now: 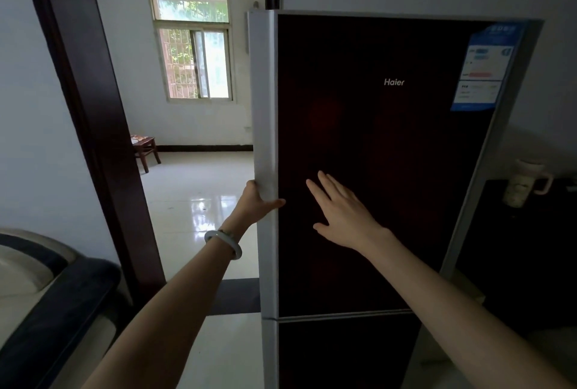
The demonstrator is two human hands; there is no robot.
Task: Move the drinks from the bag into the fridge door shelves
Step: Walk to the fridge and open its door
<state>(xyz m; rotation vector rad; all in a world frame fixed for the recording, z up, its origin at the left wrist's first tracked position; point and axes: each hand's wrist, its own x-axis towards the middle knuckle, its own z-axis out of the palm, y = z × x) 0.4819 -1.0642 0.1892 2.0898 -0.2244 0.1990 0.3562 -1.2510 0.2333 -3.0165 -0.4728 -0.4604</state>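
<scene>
A tall fridge with a dark glossy upper door (390,145) and silver side edge (265,107) fills the middle and right; the door looks shut. My left hand (254,206), with a pale bangle on its wrist, grips the door's silver left edge, thumb on the front. My right hand (340,210) lies flat against the dark door panel, fingers spread and holding nothing. A lower fridge door (343,354) sits beneath a silver strip. No bag and no drinks are in view.
A dark wooden door frame (93,126) stands left of the fridge, opening onto a tiled room with a window (193,45) and a small wooden stool (145,148). A dark cabinet with a pale mug (527,182) stands at right. A dark-rimmed appliance (46,310) sits lower left.
</scene>
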